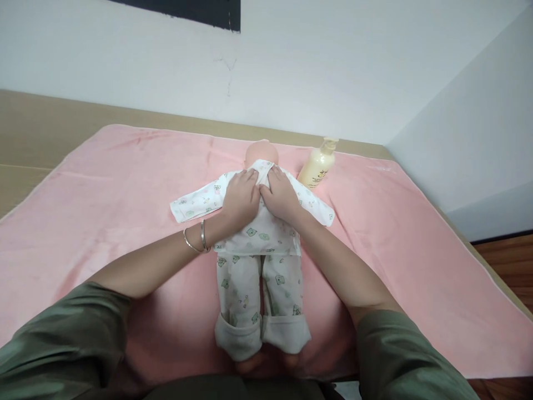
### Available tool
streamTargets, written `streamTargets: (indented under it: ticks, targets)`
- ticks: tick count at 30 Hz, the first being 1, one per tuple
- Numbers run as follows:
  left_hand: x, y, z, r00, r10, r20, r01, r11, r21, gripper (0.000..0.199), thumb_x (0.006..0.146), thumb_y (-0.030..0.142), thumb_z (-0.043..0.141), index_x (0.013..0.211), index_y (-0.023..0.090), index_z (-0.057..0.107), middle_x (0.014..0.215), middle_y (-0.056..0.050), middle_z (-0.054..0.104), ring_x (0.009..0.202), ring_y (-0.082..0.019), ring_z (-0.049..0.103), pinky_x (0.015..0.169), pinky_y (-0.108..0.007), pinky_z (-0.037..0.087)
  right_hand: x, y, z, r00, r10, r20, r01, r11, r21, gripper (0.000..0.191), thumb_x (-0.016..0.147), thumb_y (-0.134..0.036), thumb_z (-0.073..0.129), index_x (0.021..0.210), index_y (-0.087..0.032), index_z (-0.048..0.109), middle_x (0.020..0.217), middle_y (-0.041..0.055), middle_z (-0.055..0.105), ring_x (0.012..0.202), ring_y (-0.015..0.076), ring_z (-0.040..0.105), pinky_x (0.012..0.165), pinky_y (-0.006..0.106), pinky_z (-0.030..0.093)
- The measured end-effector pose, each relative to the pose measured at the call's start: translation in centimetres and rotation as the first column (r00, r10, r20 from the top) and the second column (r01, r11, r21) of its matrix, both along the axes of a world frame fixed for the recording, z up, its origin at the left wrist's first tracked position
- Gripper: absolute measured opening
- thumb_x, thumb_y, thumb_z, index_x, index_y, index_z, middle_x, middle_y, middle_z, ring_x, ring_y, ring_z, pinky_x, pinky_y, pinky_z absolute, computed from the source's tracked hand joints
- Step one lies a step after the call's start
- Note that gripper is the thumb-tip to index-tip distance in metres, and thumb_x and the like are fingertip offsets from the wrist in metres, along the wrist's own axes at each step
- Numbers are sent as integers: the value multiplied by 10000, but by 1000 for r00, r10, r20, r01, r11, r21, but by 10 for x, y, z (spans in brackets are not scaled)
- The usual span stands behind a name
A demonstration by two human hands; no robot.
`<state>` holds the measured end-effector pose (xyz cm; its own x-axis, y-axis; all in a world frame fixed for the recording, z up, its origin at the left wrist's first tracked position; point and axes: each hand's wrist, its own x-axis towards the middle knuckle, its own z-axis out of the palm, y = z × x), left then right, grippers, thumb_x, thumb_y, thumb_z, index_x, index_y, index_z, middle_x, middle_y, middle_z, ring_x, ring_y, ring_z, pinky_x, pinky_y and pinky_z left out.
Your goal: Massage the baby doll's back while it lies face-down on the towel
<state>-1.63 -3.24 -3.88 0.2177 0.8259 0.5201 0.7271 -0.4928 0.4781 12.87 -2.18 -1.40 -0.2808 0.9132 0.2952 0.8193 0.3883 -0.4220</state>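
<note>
A baby doll (261, 153) lies stretched out, its bald head away from me and its feet nearest; no face shows. It wears a white printed shirt (262, 240) and matching trousers (239, 286) with turned-up cuffs. Both sleeves spread out sideways. My left hand (242, 195) rests flat on the upper left of the shirt, just below the collar. Beside it, my right hand (282, 194) lies on the upper right, fingers extended toward the collar. The two thumbs nearly meet in the middle. Neither hand visibly grips the cloth.
A yellowish pump bottle (318, 166) stands right of the doll's head. Under everything is a pink blanket (137, 183) with some creases, spread over a wooden surface (37, 119). A white wall (291, 72) rises behind, and another wall (470, 133) borders the right.
</note>
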Motion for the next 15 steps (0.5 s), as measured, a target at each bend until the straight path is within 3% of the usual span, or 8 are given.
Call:
streamTargets:
  ticks: [3,6,10,15]
  targets:
    - [5,-14,0,998,-47,-38,50,995,82,496,948,213,335,1331,50,605,1433,-188,608,1417,-308,506,1255,-541,346,3,4,5,1000,-4,-18,3,997,-78,649,918,-278,383,1510,-10,401,1621,206,363,1550,352,265,1301,568,199]
    - [5,-15,0,998,-63,-14,63,998,24,510,933,205,349,1354,49,590,1463,-187,583,1447,-307,474,1271,-543,327,0,0,12,998,-55,41,59,991,-124,681,939,-282,369,1545,24,327,1646,233,294,1560,381,224,1292,579,200]
    - [-5,4,1,994,-98,54,103,990,-100,553,883,215,400,1398,98,566,1526,-140,532,1479,-282,428,1292,-506,300,-12,-24,17,983,-89,162,106,990,-96,627,974,-234,305,1532,51,330,1625,277,305,1534,409,271,1258,608,241]
    - [-18,25,1,976,-140,166,154,985,-78,462,932,340,385,1267,167,651,1353,-121,662,1261,-267,593,1172,-488,439,-27,-50,16,969,-95,227,108,993,-46,622,970,-224,352,1556,-16,332,1656,263,241,1553,448,191,1222,692,225]
